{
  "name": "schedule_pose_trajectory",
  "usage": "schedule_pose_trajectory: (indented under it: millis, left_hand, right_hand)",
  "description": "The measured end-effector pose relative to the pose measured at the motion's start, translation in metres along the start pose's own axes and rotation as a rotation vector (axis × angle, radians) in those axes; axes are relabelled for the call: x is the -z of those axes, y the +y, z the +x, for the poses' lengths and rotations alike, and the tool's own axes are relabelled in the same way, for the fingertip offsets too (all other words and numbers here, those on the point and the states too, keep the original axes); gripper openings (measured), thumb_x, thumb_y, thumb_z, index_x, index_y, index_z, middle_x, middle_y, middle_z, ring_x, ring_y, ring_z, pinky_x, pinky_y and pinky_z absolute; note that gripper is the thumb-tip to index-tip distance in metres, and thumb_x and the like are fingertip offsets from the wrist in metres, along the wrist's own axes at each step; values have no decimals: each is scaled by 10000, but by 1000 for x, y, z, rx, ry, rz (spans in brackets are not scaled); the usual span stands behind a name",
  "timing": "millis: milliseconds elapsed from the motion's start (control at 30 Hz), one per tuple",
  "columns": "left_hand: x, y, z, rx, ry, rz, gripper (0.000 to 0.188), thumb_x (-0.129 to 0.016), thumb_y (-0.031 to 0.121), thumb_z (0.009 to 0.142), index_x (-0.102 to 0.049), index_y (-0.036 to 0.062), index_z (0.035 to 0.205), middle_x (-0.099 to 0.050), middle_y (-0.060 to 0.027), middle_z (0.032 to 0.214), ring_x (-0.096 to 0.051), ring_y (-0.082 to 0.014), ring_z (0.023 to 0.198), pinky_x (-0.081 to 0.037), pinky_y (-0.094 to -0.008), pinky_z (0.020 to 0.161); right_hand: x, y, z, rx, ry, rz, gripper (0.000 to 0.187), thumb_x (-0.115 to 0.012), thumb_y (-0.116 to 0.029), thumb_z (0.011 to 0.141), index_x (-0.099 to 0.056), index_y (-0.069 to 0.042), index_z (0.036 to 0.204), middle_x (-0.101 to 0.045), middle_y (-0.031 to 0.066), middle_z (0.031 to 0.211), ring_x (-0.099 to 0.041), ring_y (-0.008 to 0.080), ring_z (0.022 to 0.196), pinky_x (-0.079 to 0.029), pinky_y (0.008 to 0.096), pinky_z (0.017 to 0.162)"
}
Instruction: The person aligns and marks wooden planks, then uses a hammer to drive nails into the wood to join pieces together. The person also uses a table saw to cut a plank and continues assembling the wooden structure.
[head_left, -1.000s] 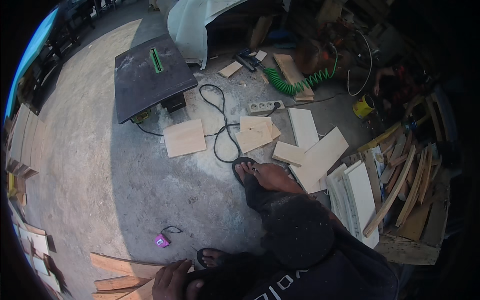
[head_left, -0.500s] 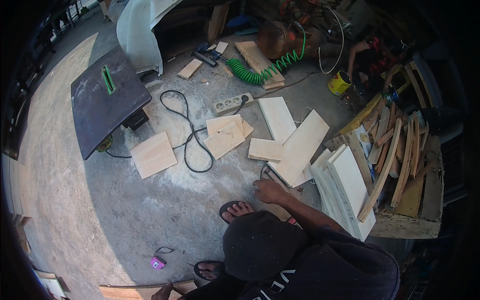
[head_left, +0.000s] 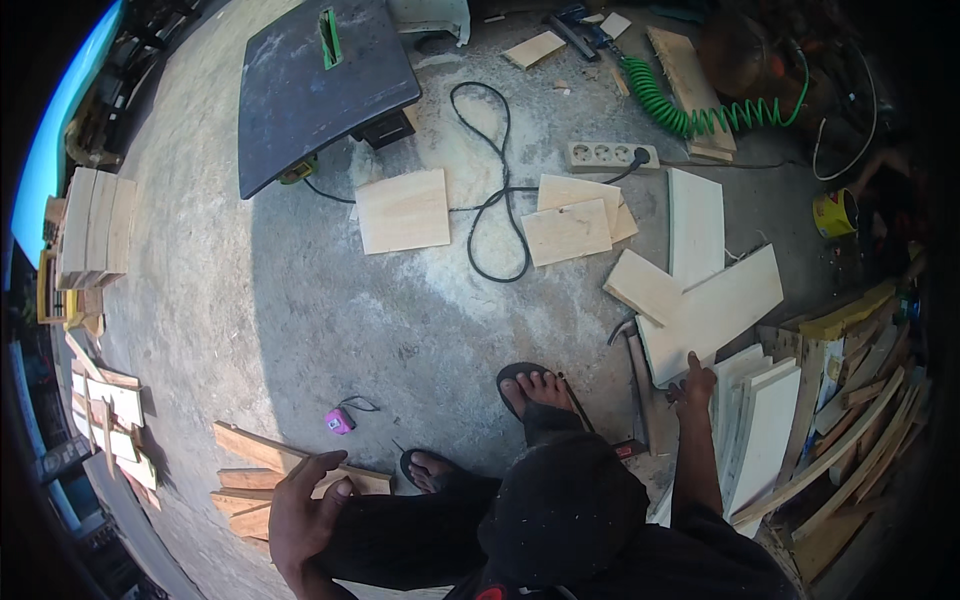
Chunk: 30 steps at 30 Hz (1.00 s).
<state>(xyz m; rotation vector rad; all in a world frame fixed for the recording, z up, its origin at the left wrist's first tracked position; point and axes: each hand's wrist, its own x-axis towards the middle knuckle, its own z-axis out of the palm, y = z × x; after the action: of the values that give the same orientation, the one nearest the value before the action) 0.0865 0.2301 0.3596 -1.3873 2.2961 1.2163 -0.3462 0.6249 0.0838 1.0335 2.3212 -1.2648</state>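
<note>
- The right hand (head_left: 693,385) is reached forward, its forearm rising from the lower right; the index finger points out straight over the lower edge of the large pale board (head_left: 725,300), while the other fingers curl. Whether its grip holds anything, or the fingertip touches the wood, I cannot tell.
- The left hand (head_left: 305,510) is held beside the bent left leg, thumb apart from loosely bent fingers, its grip slack with nothing seen in it; brown boards (head_left: 262,445) lie just beyond.
- Half a second ago, the right hand was in front of the hammer (head_left: 637,375), covering part of it; now it is to the right, and the hammer shows more fully.
- The left hand, then cut off by the lower edge of the view, now shows whole.
- The large board lies on the floor (head_left: 430,340), under one end of a short board (head_left: 645,287); its lower edge is close to the hammer on the left and the stacked white boards (head_left: 765,420) on the right.
- A broad stretch of concrete runs between the purple tape measure (head_left: 340,420) and the table saw (head_left: 320,100).
</note>
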Motion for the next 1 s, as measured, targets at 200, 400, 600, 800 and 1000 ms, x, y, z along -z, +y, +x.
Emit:
schedule_pose_trajectory:
  millis: [200, 400, 600, 800, 1000]
  left_hand:
    - [9, -78, -29, 146, 300, -201, 424, -635, 342, 1049, -657, 34, 1339, -721, -156, 1267, -697, -291, 1155, -546, -427, 968]
    - [-54, -186, -89, 638, 551, -124, 391, -641, 312, 1029, -683, 12, 1277, -747, -213, 1165, -729, -324, 1092, -560, -410, 942]
    - [-130, -249, -102, 616, 489, -48, 650, -764, 340, 918, -535, 76, 1466, -506, -240, 1512, -507, -398, 1390, -450, -507, 1117]
    - [-142, -295, -87, 233, 211, 502, 1012, -917, 402, 694, -437, 137, 1544, -451, -161, 1559, -380, -402, 1476, -210, -643, 1260]
    - [-71, -285, -57, 73, 402, 376, 911, -958, 317, 614, -530, 106, 1390, -567, -152, 1267, -517, -382, 1287, -360, -559, 1172]
  right_hand:
    - [-7, -11, 88, 214, -596, 17, 648, -763, -227, 906, -515, -35, 1474, -677, 123, 964, -620, 206, 759, -533, 302, 741]
    - [-16, -29, 117, 633, -466, -529, 765, -765, -99, 893, -415, -61, 1572, -696, 153, 872, -646, 265, 759, -566, 367, 833]
    - [-51, -90, 56, 746, -348, -214, 653, -736, -184, 937, -454, -10, 1500, -671, 197, 1059, -632, 308, 946, -534, 411, 909]
    - [-64, -144, -20, 373, -491, 404, 586, -672, -274, 978, -489, 43, 1435, -605, 228, 1247, -584, 330, 1157, -479, 462, 1026]
    - [-37, -144, -130, 374, -530, 322, 610, -638, -347, 995, -501, 63, 1426, -553, 222, 1370, -548, 335, 1274, -429, 496, 1094]
